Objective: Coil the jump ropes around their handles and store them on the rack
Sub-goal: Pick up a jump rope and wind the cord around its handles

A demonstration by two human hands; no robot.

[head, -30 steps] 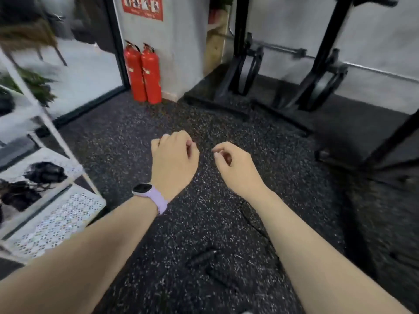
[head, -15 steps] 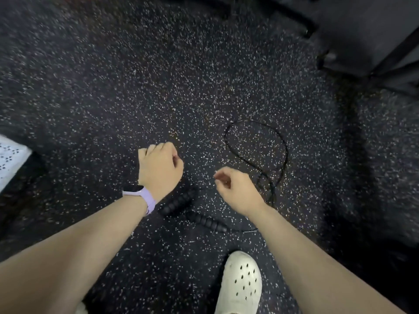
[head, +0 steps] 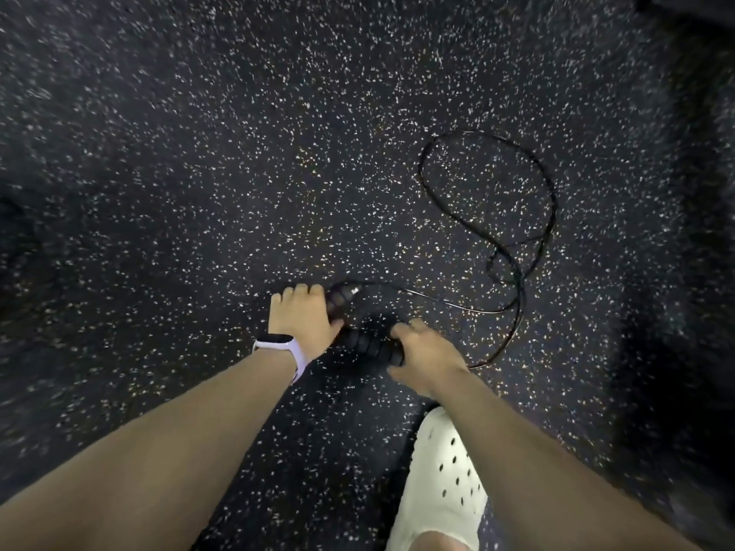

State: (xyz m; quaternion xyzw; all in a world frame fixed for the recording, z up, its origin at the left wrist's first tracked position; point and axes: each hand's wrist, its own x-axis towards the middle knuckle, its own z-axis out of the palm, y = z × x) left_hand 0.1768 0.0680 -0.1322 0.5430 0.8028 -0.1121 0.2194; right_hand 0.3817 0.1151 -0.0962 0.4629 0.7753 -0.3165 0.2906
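The jump rope lies in loose loops on the speckled floor, its two ribbed handles close below me. My left hand curls around one handle, my right hand around the other handle. I think I take both ends together so the cord can be wound evenly. My white shoe stands just beside.
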